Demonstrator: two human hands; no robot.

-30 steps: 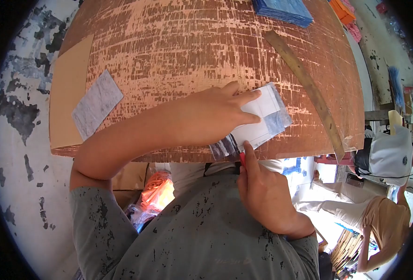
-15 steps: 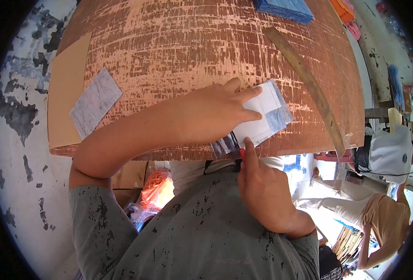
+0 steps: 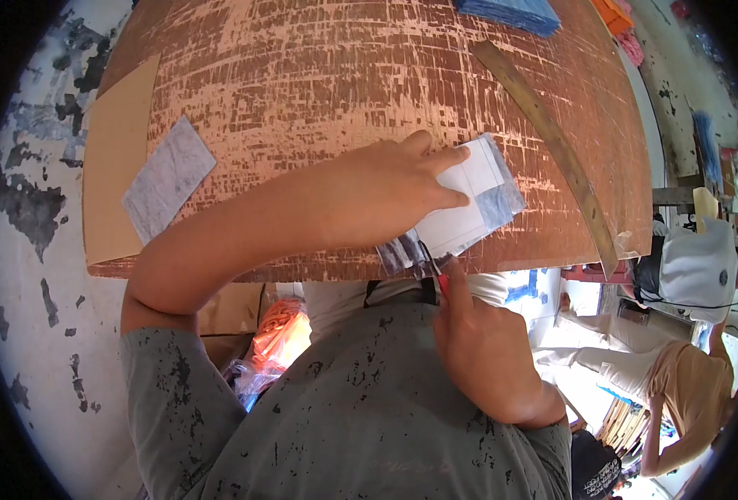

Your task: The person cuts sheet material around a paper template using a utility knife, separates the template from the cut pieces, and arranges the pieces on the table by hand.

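My left hand (image 3: 406, 187) lies with its fingers spread on a white paper sheet (image 3: 452, 229) marked with thin lines. Under that sheet, grey-blue sheets (image 3: 500, 207) stick out at the right, and a darker striped piece (image 3: 398, 256) shows at the lower left. My right hand (image 3: 485, 350) is closed round a red-handled knife (image 3: 444, 285), index finger stretched along it. Its thin blade touches or sits just over the stack's lower edge; the exact contact is too small to tell. The stack lies at the table's near edge.
A scratched brown table (image 3: 302, 100) carries a long curved-looking strip (image 3: 552, 137) at right, a blue stack (image 3: 515, 15) at the far side, and a grey sheet (image 3: 169, 179) beside cardboard (image 3: 119, 158) at left. Another person (image 3: 685, 383) is at lower right.
My right hand has moved slightly right and down, toward my body, with the knife, exposing more of the blade. My left hand stays pressed on the paper.
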